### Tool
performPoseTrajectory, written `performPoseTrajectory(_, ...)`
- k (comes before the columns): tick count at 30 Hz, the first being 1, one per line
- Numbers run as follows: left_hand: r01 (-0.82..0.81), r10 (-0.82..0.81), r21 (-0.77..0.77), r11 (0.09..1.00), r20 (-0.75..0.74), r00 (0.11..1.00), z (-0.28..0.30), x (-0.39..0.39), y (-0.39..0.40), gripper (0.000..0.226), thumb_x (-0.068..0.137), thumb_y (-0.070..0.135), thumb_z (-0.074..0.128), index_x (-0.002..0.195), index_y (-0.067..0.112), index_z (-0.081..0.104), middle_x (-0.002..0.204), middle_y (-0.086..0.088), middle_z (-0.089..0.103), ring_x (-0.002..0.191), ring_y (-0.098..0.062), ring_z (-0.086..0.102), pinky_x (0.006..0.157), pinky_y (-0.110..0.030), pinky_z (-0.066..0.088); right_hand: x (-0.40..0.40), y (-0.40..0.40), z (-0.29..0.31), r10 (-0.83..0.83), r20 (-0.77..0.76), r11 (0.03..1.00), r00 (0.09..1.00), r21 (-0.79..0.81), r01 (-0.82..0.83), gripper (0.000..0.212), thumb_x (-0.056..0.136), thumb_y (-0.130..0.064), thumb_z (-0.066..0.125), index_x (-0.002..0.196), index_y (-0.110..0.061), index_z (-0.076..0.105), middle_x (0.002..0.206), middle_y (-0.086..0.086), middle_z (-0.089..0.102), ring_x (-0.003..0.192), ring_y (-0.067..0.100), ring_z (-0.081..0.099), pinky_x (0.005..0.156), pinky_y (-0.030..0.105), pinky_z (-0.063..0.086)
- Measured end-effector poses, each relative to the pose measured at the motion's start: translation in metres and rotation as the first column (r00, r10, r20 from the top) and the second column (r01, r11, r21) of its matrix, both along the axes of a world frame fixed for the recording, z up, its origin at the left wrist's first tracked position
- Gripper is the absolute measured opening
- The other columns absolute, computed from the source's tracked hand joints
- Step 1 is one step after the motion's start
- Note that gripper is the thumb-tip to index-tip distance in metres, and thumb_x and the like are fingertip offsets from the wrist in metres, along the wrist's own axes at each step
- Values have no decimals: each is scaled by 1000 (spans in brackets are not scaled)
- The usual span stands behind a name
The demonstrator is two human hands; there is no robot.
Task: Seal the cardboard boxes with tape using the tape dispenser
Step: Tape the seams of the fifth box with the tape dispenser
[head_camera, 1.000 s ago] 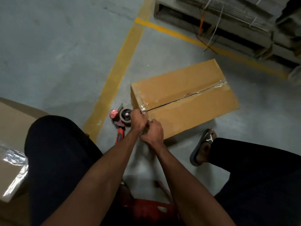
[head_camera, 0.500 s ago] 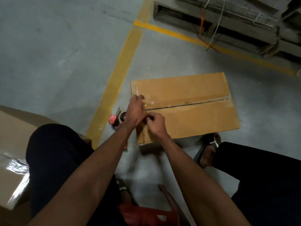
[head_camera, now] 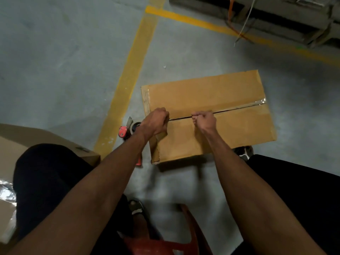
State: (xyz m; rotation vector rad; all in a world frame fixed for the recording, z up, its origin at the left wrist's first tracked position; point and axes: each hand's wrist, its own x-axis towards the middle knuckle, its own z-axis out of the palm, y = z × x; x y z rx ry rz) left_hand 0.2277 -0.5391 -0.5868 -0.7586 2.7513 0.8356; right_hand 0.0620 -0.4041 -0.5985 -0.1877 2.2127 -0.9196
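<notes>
While the person sits on a red stool point(head_camera: 161, 245) at the bottom of the view, both bare forearms reach forward to the cardboard box point(head_camera: 211, 126) lying on the grey concrete floor point(head_camera: 55, 52). Nearer than the box, a sandalled foot point(head_camera: 137, 208) rests on the floor, and a second foot point(head_camera: 243, 152) shows just at the box's near right edge. To the left of the box, past a dark-clad knee, stands another carton point(head_camera: 11, 153) with shiny tape on it. At the box's near left corner lies the red tape dispenser point(head_camera: 128, 129), partly hidden behind the left wrist. On the box top, the left hand point(head_camera: 156, 120) sits with fingers curled at the left end of the centre seam; whether it pinches tape cannot be told. Well along the seam, the right hand point(head_camera: 204, 119) is closed in a fist on the seam line. Clear tape point(head_camera: 257, 103) glints at the seam's far right end. Beyond the box, yellow floor lines point(head_camera: 132, 70) cross, and farther still sits a wooden pallet point(head_camera: 276, 21).
</notes>
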Motion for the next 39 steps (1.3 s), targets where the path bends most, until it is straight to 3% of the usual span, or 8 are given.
performPoseTrajectory(5,52,-51,-28,998,34,998,3,-36,15,23,82,12,61,101,0,65,103,-22,61,99,-40,57,81,-41,44,27,-23,9,86,101,996,991,-36,-83,26,86,-2,60,96,-11,82,90,10,77,73,12,67,77,23,56)
performPoseTrajectory(9,124,-124,-18,992,-2,992,-4,-36,8,19,82,10,60,99,4,66,99,-17,62,96,-37,59,78,-38,44,-12,-6,1,-141,165,983,976,-93,157,34,89,15,41,99,13,73,76,18,68,49,11,56,46,15,47)
performPoseTrajectory(12,146,-146,-29,989,-5,989,-5,-52,13,17,84,11,58,97,1,64,99,-20,61,97,-40,58,80,-42,44,-43,9,-1,-299,137,946,944,-89,313,27,84,-2,52,89,8,77,62,7,66,50,13,61,53,23,53)
performPoseTrajectory(18,177,-177,10,984,-25,984,-7,-113,45,23,83,9,59,102,-2,63,103,-25,59,101,-43,56,88,-45,41,-53,14,9,-115,122,992,986,-40,121,18,85,-11,60,80,-14,77,73,4,72,62,12,65,75,32,57)
performPoseTrajectory(23,235,-234,6,972,-30,972,-14,-120,34,19,84,15,53,95,3,63,95,-20,60,95,-39,58,82,-44,46,-121,50,-3,-369,176,922,913,-51,383,28,86,1,50,93,4,77,75,18,70,61,23,65,56,27,56)
performPoseTrajectory(26,190,-188,23,982,-80,979,-14,-149,49,18,84,9,57,99,2,61,98,-22,60,98,-40,56,84,-42,44,-120,48,-9,-236,99,972,967,2,237,34,67,-32,57,82,-14,82,79,7,77,79,28,72,79,37,59)
performPoseTrajectory(34,247,-245,12,969,-90,965,-19,-206,74,18,88,14,55,99,2,63,101,-21,61,99,-40,57,85,-43,48,-172,77,10,-321,-2,947,947,-22,321,23,77,-20,54,73,-18,77,69,3,74,71,22,71,85,41,60)
performPoseTrajectory(39,244,-240,18,970,-128,962,-19,-232,87,24,91,19,62,103,-1,60,104,-24,58,102,-40,54,88,-44,42,-152,58,19,-141,56,990,988,19,140,22,84,-23,59,82,-10,77,75,5,73,74,24,69,70,25,53)
